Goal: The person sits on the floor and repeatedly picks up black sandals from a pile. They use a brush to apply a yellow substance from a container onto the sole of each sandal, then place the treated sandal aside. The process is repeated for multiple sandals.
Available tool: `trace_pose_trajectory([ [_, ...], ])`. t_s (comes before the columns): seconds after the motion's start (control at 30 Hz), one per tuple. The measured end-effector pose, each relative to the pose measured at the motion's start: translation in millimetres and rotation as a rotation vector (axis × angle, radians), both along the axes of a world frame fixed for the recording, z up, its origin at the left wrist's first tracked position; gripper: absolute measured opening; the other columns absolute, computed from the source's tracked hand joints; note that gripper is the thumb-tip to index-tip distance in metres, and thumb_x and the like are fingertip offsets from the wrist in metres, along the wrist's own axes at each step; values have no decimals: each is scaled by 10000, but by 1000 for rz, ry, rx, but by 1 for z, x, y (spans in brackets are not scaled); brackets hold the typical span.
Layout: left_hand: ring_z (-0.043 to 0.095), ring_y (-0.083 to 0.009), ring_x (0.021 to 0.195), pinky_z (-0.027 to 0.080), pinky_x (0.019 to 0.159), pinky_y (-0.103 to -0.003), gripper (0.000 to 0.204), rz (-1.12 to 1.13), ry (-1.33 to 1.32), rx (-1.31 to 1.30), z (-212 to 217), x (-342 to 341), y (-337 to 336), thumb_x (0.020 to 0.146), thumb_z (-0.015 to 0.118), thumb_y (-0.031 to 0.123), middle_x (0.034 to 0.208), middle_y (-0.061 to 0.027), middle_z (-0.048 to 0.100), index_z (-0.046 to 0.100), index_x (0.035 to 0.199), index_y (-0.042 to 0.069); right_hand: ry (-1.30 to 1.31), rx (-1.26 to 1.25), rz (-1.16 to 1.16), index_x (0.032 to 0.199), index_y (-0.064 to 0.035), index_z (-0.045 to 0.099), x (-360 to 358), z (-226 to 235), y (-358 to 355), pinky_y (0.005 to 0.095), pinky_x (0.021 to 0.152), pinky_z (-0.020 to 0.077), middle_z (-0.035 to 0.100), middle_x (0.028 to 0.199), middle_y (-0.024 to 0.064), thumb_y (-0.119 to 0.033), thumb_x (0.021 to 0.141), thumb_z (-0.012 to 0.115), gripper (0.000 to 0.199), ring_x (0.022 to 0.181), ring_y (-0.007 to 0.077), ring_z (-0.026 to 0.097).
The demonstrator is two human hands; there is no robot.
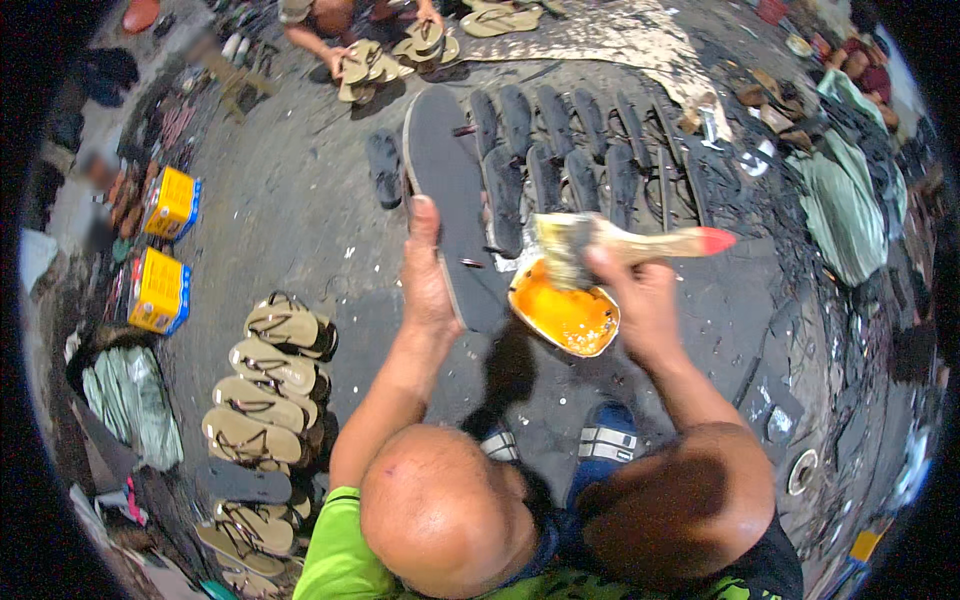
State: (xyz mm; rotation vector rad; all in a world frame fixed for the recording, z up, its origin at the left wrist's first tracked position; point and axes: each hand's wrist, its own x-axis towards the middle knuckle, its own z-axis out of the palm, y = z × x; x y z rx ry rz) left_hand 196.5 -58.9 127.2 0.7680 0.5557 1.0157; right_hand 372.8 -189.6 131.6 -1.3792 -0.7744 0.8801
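Observation:
My left hand (428,280) is closed round the edge of a dark grey flip-flop sole (446,170), thumb on its face. It is held up with its flat underside showing and two small dark plugs sticking out. In my right hand (645,305) is a paintbrush (660,246) with a pale handle and red tip. Its yellowed, slightly blurred bristles are over the rim of a cut-open container (570,318), coated orange-yellow inside. The brush and the sole are apart. Beyond them, dark flip-flops (545,175) lie in two rows on the ground.
Tan flip-flops (262,395) are lined up at the left, near yellow-and-blue boxes (160,290). Ahead, another person's hands (340,62) hold tan flip-flops (365,68). A pale green sack (845,210) and scraps lie at the right. My knees and blue sandals (606,440) are close below.

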Motion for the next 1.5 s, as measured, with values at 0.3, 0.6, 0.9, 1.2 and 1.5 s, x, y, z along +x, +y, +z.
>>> trace_pose_trajectory([
  [0.3,649,-195,1030,535,906,-370,681,-25,-56,-2,-14,45,-40,923,537,641,1127,-61,651,528,1299,74,-134,218,-19,1064,36,712,-20,-17,-1,304,805,503,731,982,94,-185,928,695,260,892,142,654],
  [0.6,634,-234,1080,536,923,-408,760,-93,-123,-77,-2,32,-47,921,491,680,1217,-128,629,480,1367,65,-604,562,40,977,-18,670,-7,-8,6,326,677,443,574,840,69,-89,861,747,157,740,207,541],
  [0.9,637,-222,1064,477,998,-404,644,-129,-25,139,-21,23,-49,975,522,549,1241,-114,624,502,1328,10,-220,565,-22,955,1,644,-15,16,-21,304,748,449,574,891,19,-79,893,715,124,828,128,540],
  [1.2,652,-258,1047,534,907,-419,599,-136,157,207,-50,25,-77,1011,467,507,1185,-140,640,514,1291,-19,-267,219,-192,1055,44,700,4,34,9,282,759,495,709,905,47,-178,926,691,256,826,100,614],
  [1.5,637,-236,1066,519,917,-394,649,-236,35,82,-24,30,-82,1010,402,569,1231,-113,621,499,1330,12,-278,216,-180,1018,46,703,2,20,4,253,758,477,706,959,61,-126,918,699,199,859,84,607],
])
